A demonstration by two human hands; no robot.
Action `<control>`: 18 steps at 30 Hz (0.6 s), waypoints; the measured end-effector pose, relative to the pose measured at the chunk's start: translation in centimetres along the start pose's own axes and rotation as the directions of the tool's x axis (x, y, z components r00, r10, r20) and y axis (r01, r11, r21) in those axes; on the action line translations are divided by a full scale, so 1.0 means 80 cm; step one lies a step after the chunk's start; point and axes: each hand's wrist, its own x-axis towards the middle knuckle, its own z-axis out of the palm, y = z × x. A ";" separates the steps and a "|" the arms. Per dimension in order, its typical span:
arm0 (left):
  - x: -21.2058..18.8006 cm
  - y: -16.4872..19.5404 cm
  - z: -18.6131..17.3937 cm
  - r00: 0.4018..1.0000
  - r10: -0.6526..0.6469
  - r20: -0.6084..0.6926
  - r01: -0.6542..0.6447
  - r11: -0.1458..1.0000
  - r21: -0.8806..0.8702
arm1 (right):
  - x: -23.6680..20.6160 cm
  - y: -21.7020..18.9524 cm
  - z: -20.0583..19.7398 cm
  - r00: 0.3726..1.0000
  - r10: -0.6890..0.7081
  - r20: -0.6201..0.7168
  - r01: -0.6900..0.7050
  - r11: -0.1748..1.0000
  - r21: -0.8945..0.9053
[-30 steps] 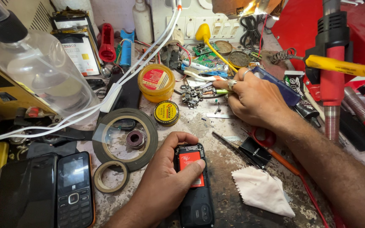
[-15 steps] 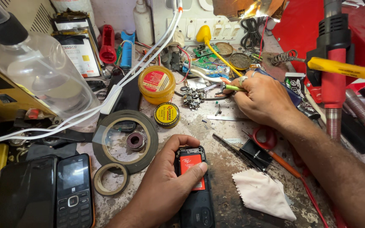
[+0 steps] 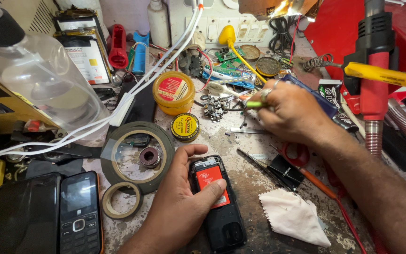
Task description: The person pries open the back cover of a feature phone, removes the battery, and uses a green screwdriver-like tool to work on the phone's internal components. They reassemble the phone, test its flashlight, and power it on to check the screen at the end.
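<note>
My left hand [image 3: 179,202] rests on a black phone with its back off [image 3: 217,207], lying on the worn bench; the thumb presses its red battery [image 3: 211,181]. My right hand [image 3: 290,110] is farther back, closed around a blue-handled tool [image 3: 316,94], and a green-tipped tool [image 3: 253,104] sticks out left from its fingers toward a pile of small metal parts [image 3: 214,108].
A yellow paste tin [image 3: 173,91], a small flux tin [image 3: 185,127] and tape rolls [image 3: 137,155] lie left of centre. A keypad phone [image 3: 78,214] sits at front left, a white cloth [image 3: 294,216] and tweezers [image 3: 259,167] at front right, a hot-air gun [image 3: 377,80] at right.
My right hand has shifted slightly toward the centre of the bench, and the green-tipped tool now points at the metal parts. The left hand keeps still on the phone.
</note>
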 end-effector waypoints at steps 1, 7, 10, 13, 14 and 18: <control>0.000 -0.001 0.000 1.000 0.014 -0.001 -0.014 1.000 0.005 | 0.000 0.005 -0.002 0.999 0.042 0.007 -0.042 0.999 -0.009; 0.001 -0.006 -0.002 0.996 0.084 -0.007 -0.084 0.996 -0.009 | -0.004 0.031 -0.008 0.961 0.208 0.183 -0.250 0.937 0.246; -0.001 -0.004 -0.004 0.999 0.047 -0.016 -0.048 0.998 -0.047 | -0.004 0.024 -0.004 0.994 -0.065 0.089 0.035 0.952 0.303; -0.002 -0.001 -0.005 0.999 0.006 -0.044 -0.009 0.998 -0.065 | -0.004 0.005 -0.001 0.903 0.354 0.245 -0.403 0.894 0.194; -0.002 -0.002 -0.004 0.999 0.008 -0.044 -0.011 0.997 -0.072 | -0.003 -0.002 0.000 0.912 0.313 0.266 -0.359 0.922 0.146; 0.001 -0.006 0.001 0.999 0.023 -0.027 -0.026 0.993 -0.112 | -0.002 -0.021 0.002 0.962 0.124 0.242 -0.136 0.990 0.031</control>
